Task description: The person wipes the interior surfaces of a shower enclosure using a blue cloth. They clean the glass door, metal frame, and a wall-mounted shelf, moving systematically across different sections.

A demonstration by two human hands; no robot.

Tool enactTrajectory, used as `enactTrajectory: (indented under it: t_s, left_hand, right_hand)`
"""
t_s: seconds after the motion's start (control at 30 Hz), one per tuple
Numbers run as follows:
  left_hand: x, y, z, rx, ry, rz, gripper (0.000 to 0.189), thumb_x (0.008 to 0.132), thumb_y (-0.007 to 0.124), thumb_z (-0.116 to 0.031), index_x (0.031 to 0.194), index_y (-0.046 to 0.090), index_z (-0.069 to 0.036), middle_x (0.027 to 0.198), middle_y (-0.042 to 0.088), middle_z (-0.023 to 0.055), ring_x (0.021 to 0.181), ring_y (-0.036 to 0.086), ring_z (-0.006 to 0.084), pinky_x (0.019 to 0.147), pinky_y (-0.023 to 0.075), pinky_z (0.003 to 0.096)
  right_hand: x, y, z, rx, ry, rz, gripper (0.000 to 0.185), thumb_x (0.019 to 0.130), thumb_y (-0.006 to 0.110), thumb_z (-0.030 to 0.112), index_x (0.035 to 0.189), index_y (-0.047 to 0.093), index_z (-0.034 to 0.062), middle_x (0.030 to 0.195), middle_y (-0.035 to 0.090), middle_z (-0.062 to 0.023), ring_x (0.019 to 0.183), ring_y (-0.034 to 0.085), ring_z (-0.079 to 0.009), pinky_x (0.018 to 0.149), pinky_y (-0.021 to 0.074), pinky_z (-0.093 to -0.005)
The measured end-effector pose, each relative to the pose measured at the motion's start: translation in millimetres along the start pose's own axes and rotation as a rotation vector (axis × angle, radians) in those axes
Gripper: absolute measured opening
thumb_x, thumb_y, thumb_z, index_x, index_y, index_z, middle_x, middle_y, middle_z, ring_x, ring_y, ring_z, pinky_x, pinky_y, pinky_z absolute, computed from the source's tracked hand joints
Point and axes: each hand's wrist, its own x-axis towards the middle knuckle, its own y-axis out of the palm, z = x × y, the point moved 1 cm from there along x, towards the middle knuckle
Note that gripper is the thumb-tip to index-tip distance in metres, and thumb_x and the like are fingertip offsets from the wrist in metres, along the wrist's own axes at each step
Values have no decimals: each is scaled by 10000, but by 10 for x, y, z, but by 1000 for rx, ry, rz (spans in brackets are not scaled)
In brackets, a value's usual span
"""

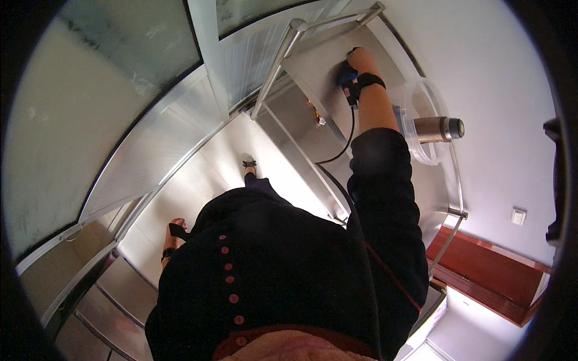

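Observation:
My right hand (pixel 361 61) is curled low over the upper surface of a stainless steel cart (pixel 393 54). Something dark blue (pixel 347 74) shows beside and under its fingers; whether the hand grips it cannot be told. A black device (pixel 348 92) with a cable sits at the right wrist, by a black strap. Near the forearm, a clear plastic tub (pixel 424 155) holds a bronze-coloured metal flask (pixel 433 129), which sticks out past the rim. At my other side, my left hand (pixel 177 223) hangs low over the floor, partly covered by a black band; its grip is unclear.
Metal rails (pixel 275 67) edge the cart. A small orange and white thing (pixel 319 118) shows by its lower part. Framed glass panels (pixel 135 90) stand at the left, a white wall (pixel 496 135) at the right. Reddish-brown furniture (pixel 487 280) is at the lower right.

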Motion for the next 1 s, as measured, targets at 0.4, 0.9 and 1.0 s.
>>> enactTrajectory:
  t_s: [0.4,0.9,1.0]
  left_hand:
    - [-179,-221,-147,794,651,102,185,855,549,-235,954,604,-89,857,615,51,697,585,180,599,450,372]
    - [287,-293,-590,325,-177,14,286,888,522,-330,1093,565,-135,922,620,26,833,598,173,739,482,373]
    - [375,-325,-676,328,-209,14,293,879,529,-318,1104,562,-134,931,618,36,837,596,185,752,481,391]
  right_hand:
    - [-415,-120,100,118,118,-100,277,857,521,222,933,679,8,1014,642,-219,945,619,-366,804,507,-435]
    - [-1383,377,-509,81,387,4,384,894,452,345,1070,610,43,1099,586,-257,1014,575,-415,870,467,-477]
    - [-1484,438,-694,122,487,-24,397,884,460,365,1043,620,39,1078,585,-275,999,574,-426,869,461,-485]
